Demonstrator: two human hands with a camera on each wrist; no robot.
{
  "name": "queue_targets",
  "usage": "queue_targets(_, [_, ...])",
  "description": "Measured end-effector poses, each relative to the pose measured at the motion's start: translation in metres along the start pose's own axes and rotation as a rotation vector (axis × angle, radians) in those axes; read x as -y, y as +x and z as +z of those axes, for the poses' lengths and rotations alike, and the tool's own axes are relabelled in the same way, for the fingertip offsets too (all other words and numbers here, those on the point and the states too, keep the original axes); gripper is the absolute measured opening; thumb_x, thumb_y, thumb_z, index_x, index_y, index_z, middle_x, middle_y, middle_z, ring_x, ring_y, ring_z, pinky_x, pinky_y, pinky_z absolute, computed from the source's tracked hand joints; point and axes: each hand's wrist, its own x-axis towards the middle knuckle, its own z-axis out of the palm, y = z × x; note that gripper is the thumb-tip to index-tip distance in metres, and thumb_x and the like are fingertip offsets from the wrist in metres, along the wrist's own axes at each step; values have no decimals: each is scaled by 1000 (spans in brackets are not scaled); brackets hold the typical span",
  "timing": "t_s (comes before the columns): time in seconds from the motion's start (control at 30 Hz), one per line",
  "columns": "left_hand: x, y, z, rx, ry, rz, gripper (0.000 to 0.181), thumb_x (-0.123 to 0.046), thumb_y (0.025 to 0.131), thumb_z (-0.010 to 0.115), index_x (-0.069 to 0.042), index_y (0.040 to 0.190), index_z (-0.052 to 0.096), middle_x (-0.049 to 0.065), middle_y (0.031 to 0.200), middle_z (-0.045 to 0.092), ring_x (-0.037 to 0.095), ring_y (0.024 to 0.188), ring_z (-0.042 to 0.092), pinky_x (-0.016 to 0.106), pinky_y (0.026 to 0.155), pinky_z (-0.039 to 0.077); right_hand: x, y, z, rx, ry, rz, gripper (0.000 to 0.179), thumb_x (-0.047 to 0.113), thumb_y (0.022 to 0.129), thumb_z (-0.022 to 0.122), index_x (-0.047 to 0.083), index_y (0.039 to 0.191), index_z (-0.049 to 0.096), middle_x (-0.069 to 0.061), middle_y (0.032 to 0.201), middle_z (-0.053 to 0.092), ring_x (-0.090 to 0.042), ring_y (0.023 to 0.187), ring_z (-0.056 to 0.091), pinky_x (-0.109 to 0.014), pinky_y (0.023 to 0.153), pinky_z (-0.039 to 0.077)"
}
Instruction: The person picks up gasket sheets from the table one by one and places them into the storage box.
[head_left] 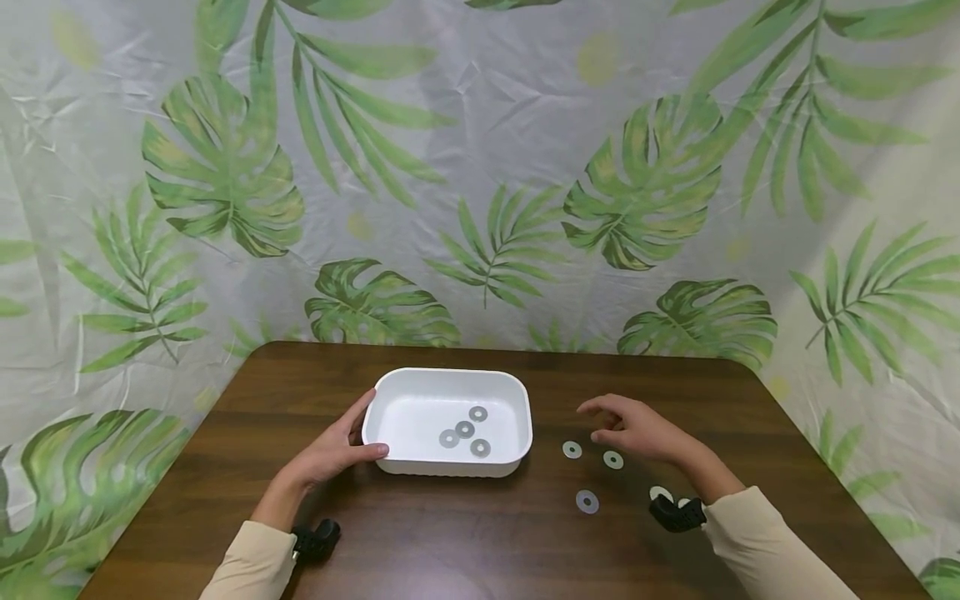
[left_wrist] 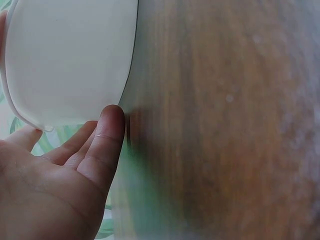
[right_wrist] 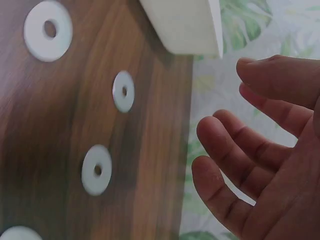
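Note:
A white rectangular bin (head_left: 446,467) stands on the table, with several flat grey washers (head_left: 487,448) lying on its floor. My left hand (head_left: 330,454) holds the bin's left end, thumb at the front left corner and fingers along the outer wall. In the left wrist view the thumb (left_wrist: 106,135) lies against the bin's white side. To the right of the bin, my right hand (head_left: 637,427) hovers over the table with loosely bent fingers and nothing between them. Pale flat washers (right_wrist: 33,31) lie below it, several in all.
The dark brown wooden table (head_left: 450,542) ends at a back edge just behind the bin. Behind it hangs a leaf-patterned cloth (head_left: 517,167). One washer (head_left: 580,502) lies nearer the front, and others are partly covered by the black right wrist camera (head_left: 677,514).

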Motion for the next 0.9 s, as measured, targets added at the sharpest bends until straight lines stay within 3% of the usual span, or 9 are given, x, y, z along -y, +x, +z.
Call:
queue_targets(0.4, [0,-1,1,3,-11,-5,104,-21,88,74,-12,161,1,28,164,14,46,141,37,23,94,44,-28,-41,-1,14,3,30,40,16,93,68,1,129,59,-21,127,64,-16,95,68,-26,74,53])
queue_targets(0.67, [0,0,2,11,-11,13,105,-22,87,75,-10,161,1,30,162,15,47,138,39,23,91,46,-49,-67,7,-43,-183,113,35,10,87,72,4,120,65,-13,117,68,-27,94,66,-34,76,53])
queue_targets(0.9, [1,-1,1,3,-32,-3,105,-21,87,75,-11,161,1,31,162,14,46,137,40,22,91,46,-59,-88,6,-22,-245,135,36,15,84,77,5,117,67,-9,110,71,-26,94,67,-33,73,53])
